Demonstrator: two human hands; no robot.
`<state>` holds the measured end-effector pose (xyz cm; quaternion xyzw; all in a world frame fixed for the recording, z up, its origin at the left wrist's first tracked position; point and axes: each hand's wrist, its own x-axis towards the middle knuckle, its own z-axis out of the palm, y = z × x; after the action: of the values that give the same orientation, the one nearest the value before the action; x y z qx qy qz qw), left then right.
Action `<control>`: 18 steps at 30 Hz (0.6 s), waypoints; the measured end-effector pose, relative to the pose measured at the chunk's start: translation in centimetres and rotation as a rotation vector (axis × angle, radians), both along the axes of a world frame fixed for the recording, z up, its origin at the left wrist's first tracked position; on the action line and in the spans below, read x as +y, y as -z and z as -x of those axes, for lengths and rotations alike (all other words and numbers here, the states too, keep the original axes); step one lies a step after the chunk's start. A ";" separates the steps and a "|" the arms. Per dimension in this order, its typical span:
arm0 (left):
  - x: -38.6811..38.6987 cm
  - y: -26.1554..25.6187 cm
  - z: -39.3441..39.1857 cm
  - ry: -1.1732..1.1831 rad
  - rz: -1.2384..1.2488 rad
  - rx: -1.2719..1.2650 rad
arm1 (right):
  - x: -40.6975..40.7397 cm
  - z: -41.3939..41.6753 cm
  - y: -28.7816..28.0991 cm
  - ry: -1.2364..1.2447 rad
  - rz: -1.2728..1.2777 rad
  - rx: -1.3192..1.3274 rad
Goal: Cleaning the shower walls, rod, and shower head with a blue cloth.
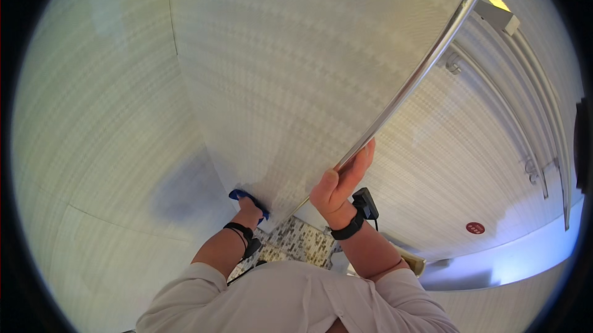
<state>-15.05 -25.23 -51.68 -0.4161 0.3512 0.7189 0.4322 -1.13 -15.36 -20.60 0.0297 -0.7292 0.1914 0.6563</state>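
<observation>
My left hand (250, 209) presses a blue cloth (239, 193) flat against a pale, fine-textured partition panel (296, 92), low down near the inner corner. Part of the cloth is hidden under the hand. Along the panel's free side runs a shiny metal edge trim (419, 66). Around that trim my right hand (337, 191) is closed, thumb on one face and fingers on the other. Both wrists wear black straps with small dark devices; the one on the right wrist (366, 203) sticks outward.
To the left a pale wall (106, 147) meets the panel in a corner. Metal towel rails (505, 106) project from the right wall, which bears a round red sticker (475, 228). Mosaic-patterned flooring (296, 240) shows below, and a bluish-lit white ledge (514, 263) lies at lower right.
</observation>
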 end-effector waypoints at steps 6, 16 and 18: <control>-1.8 2.9 5.7 -0.043 0.002 0.085 | -0.7 -0.1 -0.6 0.031 0.007 -0.052; -0.6 1.6 1.9 -0.161 -0.237 0.198 | -0.1 0.2 0.2 0.028 -0.004 -0.003; -0.7 -0.3 -0.1 -0.101 -0.202 0.127 | -0.3 0.2 0.2 0.041 -0.002 -0.018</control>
<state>-14.91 -25.92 -51.36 -0.3412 0.2824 0.7964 0.4118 -1.32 -15.67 -20.81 0.0136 -0.7356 0.1774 0.6537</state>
